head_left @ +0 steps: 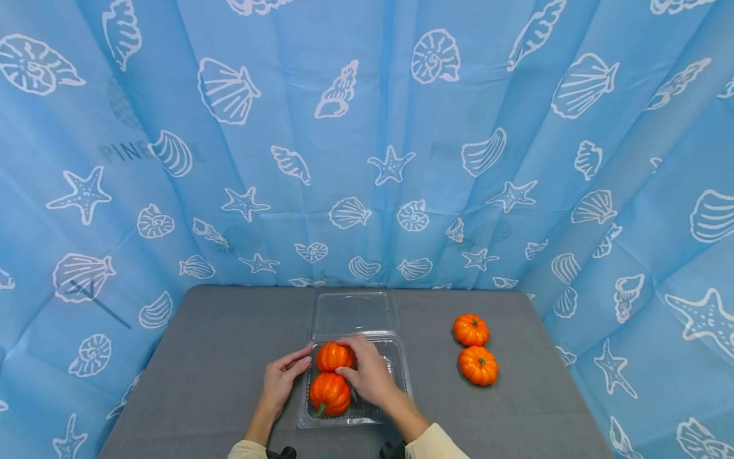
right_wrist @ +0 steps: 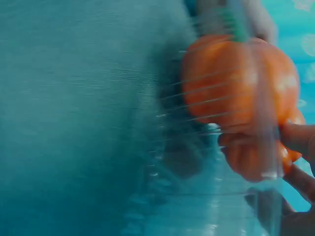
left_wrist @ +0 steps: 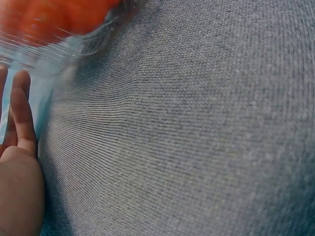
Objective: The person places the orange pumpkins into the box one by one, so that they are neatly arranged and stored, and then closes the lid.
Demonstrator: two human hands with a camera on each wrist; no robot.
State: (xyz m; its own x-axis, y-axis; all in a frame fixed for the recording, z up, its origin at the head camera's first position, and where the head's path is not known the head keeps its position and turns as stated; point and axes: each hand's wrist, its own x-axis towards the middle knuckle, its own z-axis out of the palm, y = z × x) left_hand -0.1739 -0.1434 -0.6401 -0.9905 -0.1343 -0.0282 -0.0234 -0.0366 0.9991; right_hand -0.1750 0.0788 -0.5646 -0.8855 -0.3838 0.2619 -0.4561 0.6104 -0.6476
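Inside the container (head_left: 344, 422), two pumpkins (head_left: 329, 394).
My right hand (head_left: 373, 373) grips the farther; my relaxed left hand (head_left: 279, 380) flanks the container.

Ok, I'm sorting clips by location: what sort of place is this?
Perhaps a curtained-off filming spot: a blue seashell-print curtain hangs behind and beside a grey table bearing orange pumpkins.
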